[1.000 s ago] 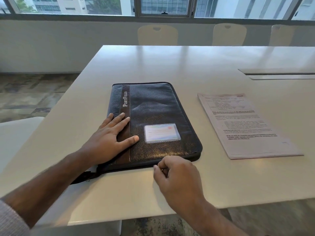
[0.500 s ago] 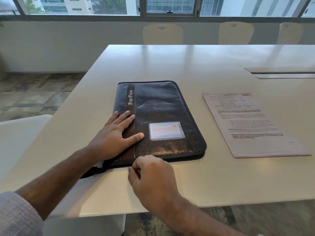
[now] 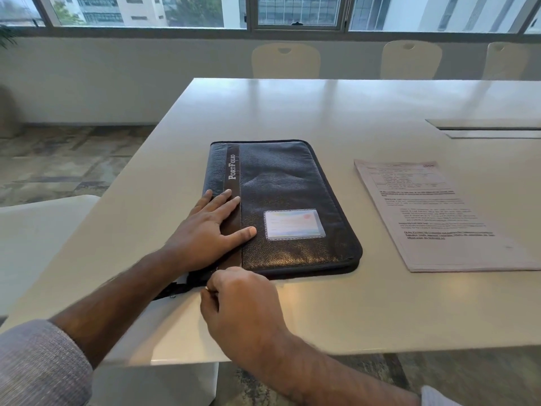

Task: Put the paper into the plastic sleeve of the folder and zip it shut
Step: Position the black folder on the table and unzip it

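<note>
The folder (image 3: 281, 209) lies closed and flat on the counter (image 3: 322, 112), near its front edge. The paper (image 3: 439, 215) lies just to its right, apart. The left hand (image 3: 205, 230) presses flat, fingers spread, on the cover. The right hand (image 3: 243, 303) is curled, pinching at the folder's near edge; what it pinches is hidden.

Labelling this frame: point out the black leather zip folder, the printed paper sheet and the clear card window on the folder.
black leather zip folder (image 3: 281, 177): head view, bare upper cover.
printed paper sheet (image 3: 433, 218): head view, middle of the text.
clear card window (image 3: 294, 224): head view, window centre.
</note>
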`<action>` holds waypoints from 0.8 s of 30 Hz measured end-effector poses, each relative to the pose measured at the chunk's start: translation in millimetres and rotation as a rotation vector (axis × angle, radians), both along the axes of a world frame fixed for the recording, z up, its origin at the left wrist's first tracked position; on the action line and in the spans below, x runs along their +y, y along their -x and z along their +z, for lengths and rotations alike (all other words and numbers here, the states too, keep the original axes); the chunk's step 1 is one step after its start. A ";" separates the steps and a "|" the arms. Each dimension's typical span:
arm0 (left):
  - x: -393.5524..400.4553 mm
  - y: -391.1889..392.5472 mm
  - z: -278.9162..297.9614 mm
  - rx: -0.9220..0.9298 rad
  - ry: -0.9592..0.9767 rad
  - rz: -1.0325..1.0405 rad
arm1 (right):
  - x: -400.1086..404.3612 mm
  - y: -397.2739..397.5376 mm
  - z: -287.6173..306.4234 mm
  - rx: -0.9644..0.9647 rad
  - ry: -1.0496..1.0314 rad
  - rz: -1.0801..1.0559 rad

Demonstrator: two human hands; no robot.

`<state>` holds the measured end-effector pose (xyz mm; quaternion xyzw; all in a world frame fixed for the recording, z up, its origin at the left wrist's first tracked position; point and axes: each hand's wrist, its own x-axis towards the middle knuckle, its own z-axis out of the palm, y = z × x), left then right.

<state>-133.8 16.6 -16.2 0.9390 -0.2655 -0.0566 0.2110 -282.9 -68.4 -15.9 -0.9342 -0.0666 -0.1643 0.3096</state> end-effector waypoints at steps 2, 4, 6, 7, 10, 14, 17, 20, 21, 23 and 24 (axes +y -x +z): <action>0.0 0.0 -0.4 -0.002 0.007 0.000 | 1.5 0.1 0.3 -0.006 0.006 0.015; -0.4 0.1 0.4 0.005 0.013 -0.003 | 2.2 0.3 0.7 -0.002 0.001 0.026; 0.4 -1.0 3.8 0.027 0.005 -0.023 | 1.3 0.5 0.6 0.012 -0.021 0.020; 2.9 -2.3 6.3 0.042 -0.007 -0.045 | 0.2 0.8 0.2 0.017 -0.033 0.010; 21.7 -6.8 13.2 0.092 -0.035 -0.158 | -2.4 2.6 -1.6 0.018 -0.059 -0.030; 43.3 -5.6 13.0 0.096 0.010 -0.231 | -1.3 4.4 -0.7 0.016 -0.064 -0.064; 40.8 -6.1 10.1 0.089 -0.021 -0.244 | -0.5 3.7 1.2 0.041 -0.076 -0.025; 39.9 -9.8 8.1 0.095 -0.050 -0.256 | 10.2 5.6 1.2 0.050 -0.089 0.076; 41.0 -10.6 7.5 0.096 -0.047 -0.254 | 16.0 7.0 0.8 0.056 -0.089 0.095; 42.3 -10.0 6.2 0.092 -0.034 -0.250 | 22.7 8.2 -0.5 0.064 -0.113 0.083; 42.2 -9.2 5.6 0.086 -0.028 -0.247 | 23.0 8.2 -1.0 0.067 -0.133 0.068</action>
